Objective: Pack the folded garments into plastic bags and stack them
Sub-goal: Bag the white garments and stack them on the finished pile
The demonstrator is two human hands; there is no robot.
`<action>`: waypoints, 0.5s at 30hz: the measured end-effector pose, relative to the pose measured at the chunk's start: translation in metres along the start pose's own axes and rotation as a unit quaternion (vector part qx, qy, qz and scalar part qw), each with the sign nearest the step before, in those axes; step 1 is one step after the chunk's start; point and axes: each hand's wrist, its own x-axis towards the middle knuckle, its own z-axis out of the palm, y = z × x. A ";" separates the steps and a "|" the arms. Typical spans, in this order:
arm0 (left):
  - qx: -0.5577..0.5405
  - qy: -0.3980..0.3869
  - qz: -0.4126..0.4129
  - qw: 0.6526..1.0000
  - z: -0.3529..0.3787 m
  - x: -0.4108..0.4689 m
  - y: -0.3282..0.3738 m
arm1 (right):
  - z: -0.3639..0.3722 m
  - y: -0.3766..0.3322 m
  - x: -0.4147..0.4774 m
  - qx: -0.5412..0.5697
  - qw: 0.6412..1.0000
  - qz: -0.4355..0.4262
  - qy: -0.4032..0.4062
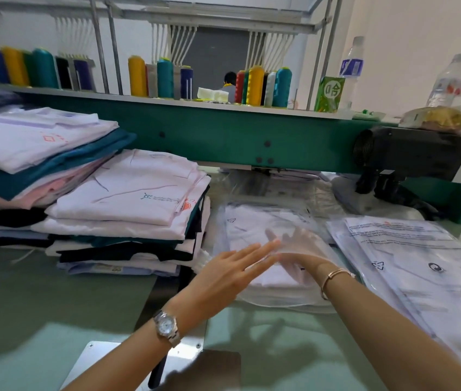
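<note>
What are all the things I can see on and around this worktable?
table: one, pale green, foreground
machine beam: one, green, across the middle
folded garments: two piles, white, teal, pink and black, left on the table
bagged garments: a low stack, white in clear plastic, centre
plastic bags: one flat pile, clear with print, right
thread cones: many, yellow, teal, blue, red, above the beam
water bottles: three, clear, upper right
carton: one, green, beside the bottles
watch: one, silver, left wrist
bracelet: one, rose gold, right wrist
left hand: fingers straight, at the bagged stack
right hand: blurred, fingers spread, over the bagged stack
</note>
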 end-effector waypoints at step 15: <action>0.108 0.039 -0.182 0.977 0.024 -0.046 -0.002 | 0.050 -0.028 -0.015 -0.063 0.985 -0.159 -0.024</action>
